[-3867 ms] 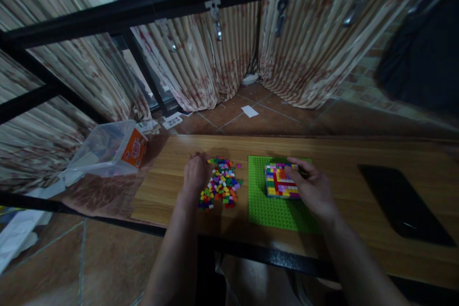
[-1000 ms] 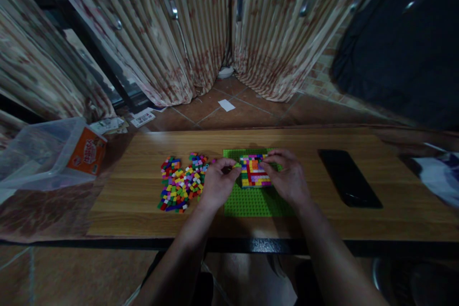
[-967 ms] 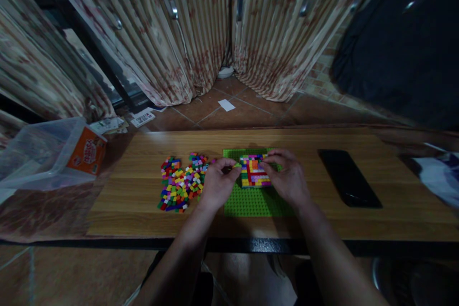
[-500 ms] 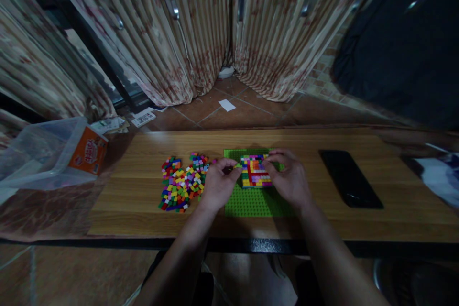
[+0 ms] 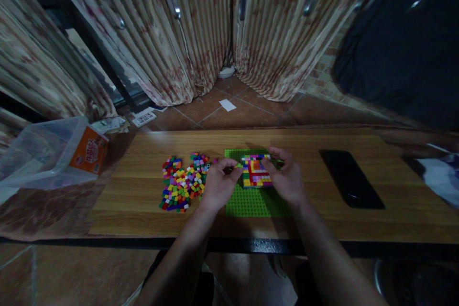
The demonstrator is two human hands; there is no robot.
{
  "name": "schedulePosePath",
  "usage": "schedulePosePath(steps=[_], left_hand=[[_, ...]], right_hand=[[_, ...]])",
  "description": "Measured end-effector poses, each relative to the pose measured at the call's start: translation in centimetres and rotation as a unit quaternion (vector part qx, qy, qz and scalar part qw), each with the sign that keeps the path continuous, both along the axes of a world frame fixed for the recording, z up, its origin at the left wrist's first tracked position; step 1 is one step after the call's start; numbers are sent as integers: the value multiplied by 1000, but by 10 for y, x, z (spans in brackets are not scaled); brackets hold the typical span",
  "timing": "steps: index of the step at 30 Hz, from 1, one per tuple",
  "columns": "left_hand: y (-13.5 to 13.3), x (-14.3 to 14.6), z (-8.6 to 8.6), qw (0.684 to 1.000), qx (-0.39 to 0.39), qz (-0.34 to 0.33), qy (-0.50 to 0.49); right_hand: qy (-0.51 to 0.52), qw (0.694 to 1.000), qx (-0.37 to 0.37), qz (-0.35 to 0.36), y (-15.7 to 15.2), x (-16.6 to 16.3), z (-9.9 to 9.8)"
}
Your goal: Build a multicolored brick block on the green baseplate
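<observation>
A block of many coloured toy bricks (image 5: 256,179) stands on a green studded baseplate (image 5: 247,205) on the table. My left hand (image 5: 220,184) is at the block's left side, thumb and forefinger pinched on a small yellow-green toy brick (image 5: 238,165). My right hand (image 5: 287,177) lies over the block's right side, its thumb and fingers closed near the top right corner. Whatever sits between those fingers is hidden. Left of my left hand, a pile of loose toy bricks (image 5: 182,181) in many colours is spread on the wood.
A black phone-like slab (image 5: 351,179) lies on the right of the wooden table (image 5: 125,191). On the left, a clear plastic tub (image 5: 46,153) with an orange label rests on its side. Curtains (image 5: 201,33) hang beyond, and a white paper (image 5: 227,104) lies on the tiled floor.
My right hand has shifted slightly left and up over the block's right side. My left hand keeps its pinch on the yellow-green toy brick in nearly the same place.
</observation>
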State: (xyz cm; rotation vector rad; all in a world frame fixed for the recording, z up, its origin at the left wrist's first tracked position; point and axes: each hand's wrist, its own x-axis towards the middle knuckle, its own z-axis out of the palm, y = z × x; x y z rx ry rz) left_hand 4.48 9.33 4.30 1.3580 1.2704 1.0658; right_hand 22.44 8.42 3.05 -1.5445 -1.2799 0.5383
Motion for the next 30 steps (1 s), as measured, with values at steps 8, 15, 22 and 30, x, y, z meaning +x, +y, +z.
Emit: schedulePosePath(steps=[8,15,22,30], left_hand=[[0,0,2,1000,-9,2,3],[-1,0,3,1000,-7,3,4],[-1,0,3,1000,2,2,-6],[0,0,2,1000,-5,7,-2]], right_hand=[[26,999,-29,22,2,-1,-5],[62,996,-56,16,3,-2,-5],[67,996,-49,17,3,-1,-7],[93,994,-60,17,4,-1,-8]])
